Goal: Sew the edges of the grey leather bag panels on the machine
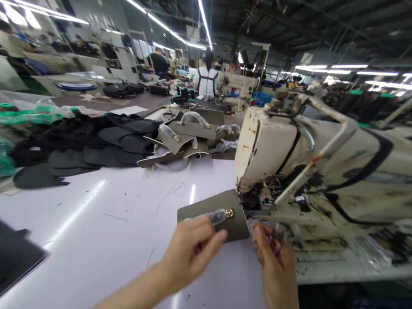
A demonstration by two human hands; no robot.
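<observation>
An olive-grey bag panel (213, 205) lies on the white table, its right edge by the sewing machine (257, 146). Clear plastic wraps its handle (219, 217), which ends in a gold-coloured metal fitting (229, 213). My left hand (196, 244) is closed around the handle; its curled fingers hide the rest of that handle. Right of the panel, beneath the machine head, my right hand (273, 253) is closed with fingertips pinched. Something pinkish shows between those fingers, too blurred to name.
A pile of similar panels with wrapped handles (193, 133) stands at the back of the table. Black cut pieces (80, 141) are heaped to its left. A dark flat piece (19, 257) lies at the left edge. Loose threads dot the table. Further back, people sit at machines.
</observation>
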